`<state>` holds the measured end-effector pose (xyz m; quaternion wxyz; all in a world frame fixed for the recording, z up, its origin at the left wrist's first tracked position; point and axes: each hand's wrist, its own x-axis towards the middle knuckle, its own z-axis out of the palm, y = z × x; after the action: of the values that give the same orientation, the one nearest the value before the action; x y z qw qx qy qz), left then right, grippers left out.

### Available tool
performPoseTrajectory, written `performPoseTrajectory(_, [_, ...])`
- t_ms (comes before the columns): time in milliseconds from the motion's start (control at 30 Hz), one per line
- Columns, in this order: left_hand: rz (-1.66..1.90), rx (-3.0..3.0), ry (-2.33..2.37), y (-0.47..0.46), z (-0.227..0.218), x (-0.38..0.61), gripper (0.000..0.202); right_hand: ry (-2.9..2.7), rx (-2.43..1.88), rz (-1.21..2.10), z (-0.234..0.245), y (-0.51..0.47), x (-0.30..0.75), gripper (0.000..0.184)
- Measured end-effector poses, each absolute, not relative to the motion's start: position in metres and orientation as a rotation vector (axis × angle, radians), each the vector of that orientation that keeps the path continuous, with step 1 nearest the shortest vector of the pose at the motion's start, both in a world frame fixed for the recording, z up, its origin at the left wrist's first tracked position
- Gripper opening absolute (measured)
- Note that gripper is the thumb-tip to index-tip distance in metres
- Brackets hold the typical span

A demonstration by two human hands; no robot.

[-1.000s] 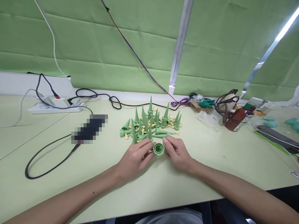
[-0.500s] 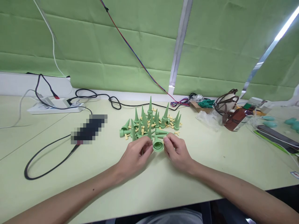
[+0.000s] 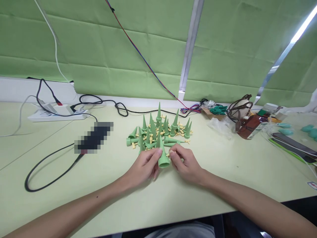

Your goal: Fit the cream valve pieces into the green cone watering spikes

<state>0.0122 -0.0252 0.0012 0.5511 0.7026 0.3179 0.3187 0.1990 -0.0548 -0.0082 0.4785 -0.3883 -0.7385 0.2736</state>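
Note:
My left hand [image 3: 145, 167] grips a green plastic cone spike [image 3: 163, 156], its tip pointing up and away and its wide mouth low. My right hand [image 3: 186, 164] is closed beside the cone, its fingertips pinched on a small yellow piece [image 3: 168, 154] at the cone's side. Just behind both hands lies a pile of green cone spikes [image 3: 158, 130] mixed with small yellow T-shaped pieces [image 3: 180, 130]. Some cones stand upright, others lie flat.
A black cable [image 3: 49, 168] loops at the left by a blurred dark object [image 3: 94, 137] and a white power strip [image 3: 58, 114]. At the right are clear plastic bags [image 3: 220, 125], a brown bag with straps [image 3: 244, 120] and dark flat items [image 3: 294, 145]. Green fabric hangs behind.
The cone has turned: its open mouth faced me a second ago, now it stands more upright with the tip up. My right fingers have closed in at its side.

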Motion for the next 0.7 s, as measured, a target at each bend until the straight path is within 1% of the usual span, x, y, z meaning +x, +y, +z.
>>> performPoseTrajectory(100, [0.762, 1.685, 0.758, -0.0261, 0.0019, 0.0119, 0.047, -1.825, -0.940, 0.695, -0.0094, -0.0538, 0.1996, 0.031])
performPoseTrajectory(233, [0.802, 1.799, 0.760, -0.0258, 0.0022, 0.0107, 0.048, -1.837, -0.934, 0.717, -0.0106, -0.0532, 0.1997, 0.035])
performPoseTrajectory(400, [0.843, 1.988, 0.791, -0.0241, 0.0044, 0.0083, 0.045, -1.857, -0.933, 0.719, -0.0119, -0.0527, 0.2004, 0.034])
performPoseTrajectory(700, [0.964, 2.201, 0.761, -0.0240, 0.0043, 0.0062, 0.027, -1.873, -0.912, 0.662, -0.0122, -0.0507, 0.2005, 0.033])
